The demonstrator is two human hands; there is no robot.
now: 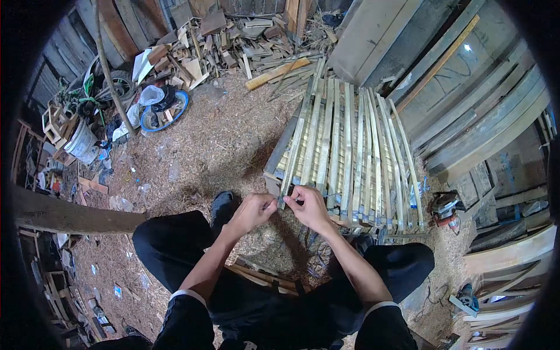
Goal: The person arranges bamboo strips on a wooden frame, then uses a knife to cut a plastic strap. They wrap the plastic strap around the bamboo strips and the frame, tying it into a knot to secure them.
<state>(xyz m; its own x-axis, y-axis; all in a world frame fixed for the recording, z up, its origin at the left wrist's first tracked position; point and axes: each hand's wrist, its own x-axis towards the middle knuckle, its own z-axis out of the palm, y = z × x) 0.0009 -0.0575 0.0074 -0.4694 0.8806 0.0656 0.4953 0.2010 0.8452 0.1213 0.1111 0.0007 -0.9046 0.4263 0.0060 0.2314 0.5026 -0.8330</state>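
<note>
Both hands meet at the near left corner of a rack of long pale wooden strips (334, 140). My left hand (252, 211) is closed, thumb against curled fingers, just left of the end of the leftmost strip (293, 153). On the other side of that end, my right hand (307, 208) is pinched at the strip's near tip. Whatever lies between the fingertips of either hand is too small to make out. The strips lie side by side over a slatted layer, their near ends pointing toward my knees.
Scrap wood (233, 49) is heaped at the back. A blue basin (165, 111), a white bucket (83, 144) and a thin upright pole (109, 73) stand left. A thick beam (76, 213) juts in from the left. Power tools (447, 208) and boards (507, 251) lie right.
</note>
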